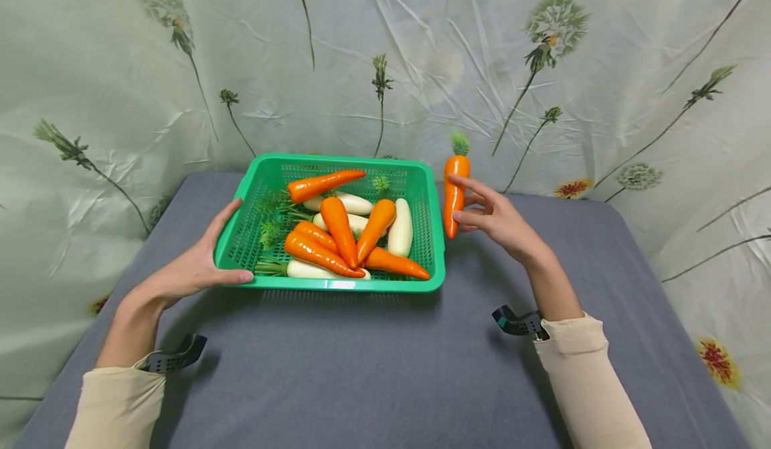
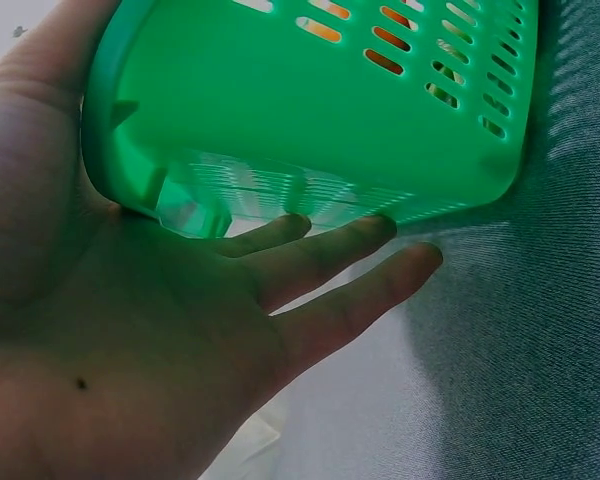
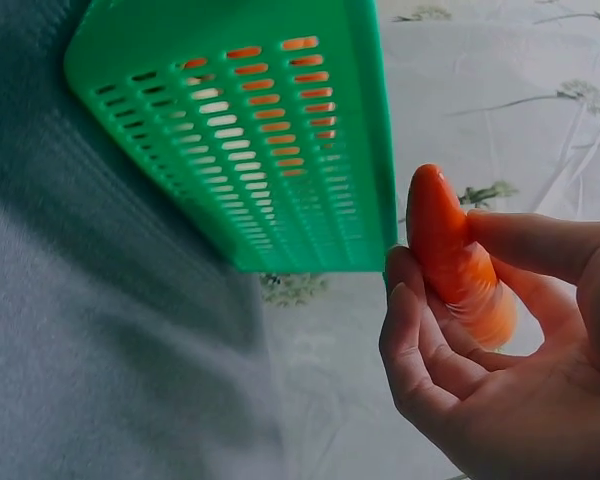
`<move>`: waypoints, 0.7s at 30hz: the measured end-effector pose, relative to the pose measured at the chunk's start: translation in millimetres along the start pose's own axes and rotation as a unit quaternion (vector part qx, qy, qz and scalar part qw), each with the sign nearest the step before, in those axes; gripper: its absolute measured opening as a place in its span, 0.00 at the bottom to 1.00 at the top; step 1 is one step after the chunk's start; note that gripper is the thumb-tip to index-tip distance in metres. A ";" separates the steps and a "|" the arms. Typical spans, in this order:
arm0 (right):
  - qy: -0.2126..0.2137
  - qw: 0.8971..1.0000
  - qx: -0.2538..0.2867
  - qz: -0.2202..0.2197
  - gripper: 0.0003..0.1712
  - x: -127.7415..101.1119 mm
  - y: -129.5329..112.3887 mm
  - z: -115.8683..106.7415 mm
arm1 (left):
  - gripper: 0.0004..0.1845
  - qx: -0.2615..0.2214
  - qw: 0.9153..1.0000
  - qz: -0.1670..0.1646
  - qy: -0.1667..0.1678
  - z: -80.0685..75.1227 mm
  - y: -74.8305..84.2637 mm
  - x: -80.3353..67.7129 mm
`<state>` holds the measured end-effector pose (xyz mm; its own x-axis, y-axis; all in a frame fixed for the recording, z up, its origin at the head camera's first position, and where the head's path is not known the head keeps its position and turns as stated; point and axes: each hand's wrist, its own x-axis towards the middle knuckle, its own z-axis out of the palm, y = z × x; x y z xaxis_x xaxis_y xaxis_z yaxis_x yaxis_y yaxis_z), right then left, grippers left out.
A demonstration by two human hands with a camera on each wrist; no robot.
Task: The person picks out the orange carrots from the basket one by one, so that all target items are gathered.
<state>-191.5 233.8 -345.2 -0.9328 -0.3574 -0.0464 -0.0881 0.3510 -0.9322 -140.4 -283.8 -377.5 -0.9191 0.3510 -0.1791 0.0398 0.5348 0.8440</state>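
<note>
A green plastic basket (image 1: 355, 287) holds several orange carrots (image 1: 379, 221) and white radishes (image 1: 400, 228), some with leafy green tops. My left hand (image 1: 193, 265) grips the basket's near left corner, its thumb at the front rim and fingers along the left side. Seen from the left wrist, the fingers (image 2: 330, 310) reach along the outer wall. Just right of the basket, my right hand (image 1: 490, 215) pinches another carrot (image 1: 456, 195) between thumb and fingers, upright with its green tuft on top. In the right wrist view the carrot's tip (image 3: 432, 190) shows close beside the basket's rim.
The basket stands toward the back of a table under a grey cloth (image 1: 385, 369). Behind and around the table hangs a pale curtain (image 1: 421, 54) printed with dandelions. A black wrist strap (image 1: 518, 320) sits at my right cuff, another (image 1: 177, 355) at my left.
</note>
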 end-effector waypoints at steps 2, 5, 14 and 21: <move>-0.002 1.000 -0.004 0.002 0.38 0.2 2.8 -1.6 | 0.67 -0.002 1.000 -0.001 0.000 0.3 0.9 -0.5; -0.004 1.000 -0.010 0.013 0.37 1.0 8.1 -3.3 | 0.67 -0.006 1.000 -0.002 0.000 0.6 0.7 -0.2; -0.012 0.998 -0.041 0.045 0.38 3.7 26.8 0.2 | 0.66 -0.014 1.000 -0.001 0.001 1.0 -1.1 0.6; -0.017 0.997 -0.054 0.053 0.39 5.8 37.0 5.5 | 0.66 -0.024 1.000 0.003 0.001 1.6 -2.1 -0.4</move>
<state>-198.2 240.0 -382.0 -0.9268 -0.3415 -0.1564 -0.0285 0.4791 -0.8773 -139.6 -283.8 -379.9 -0.9201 0.3516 -0.1727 0.0266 0.4960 0.8679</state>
